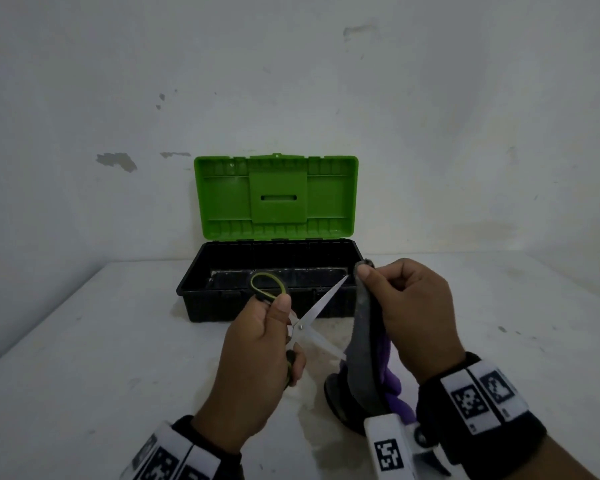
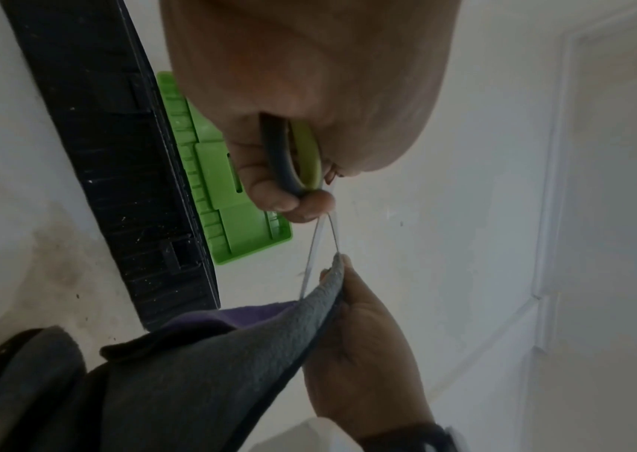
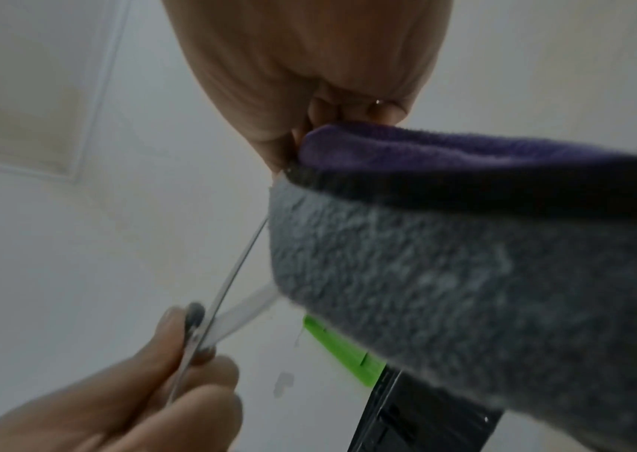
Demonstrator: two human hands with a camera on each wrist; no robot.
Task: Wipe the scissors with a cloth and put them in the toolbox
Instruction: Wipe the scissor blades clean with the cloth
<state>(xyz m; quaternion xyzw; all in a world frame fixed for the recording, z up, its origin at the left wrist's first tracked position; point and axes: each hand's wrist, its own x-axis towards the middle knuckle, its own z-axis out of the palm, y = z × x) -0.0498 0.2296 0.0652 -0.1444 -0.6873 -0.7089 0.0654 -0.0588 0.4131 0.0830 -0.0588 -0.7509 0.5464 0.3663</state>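
Scissors [image 1: 312, 317] before toolbox [image 1: 222, 299], left of cloth [image 1: 362, 341]

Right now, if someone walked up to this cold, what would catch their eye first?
Probably the bright green lid of the open toolbox, standing upright at the back of the white table against the wall. Next, just in front of it, the scissors held with blades spread in the left hand. The right hand pinches a grey and purple cloth at the upper blade's tip, its lower end trailing to the table.
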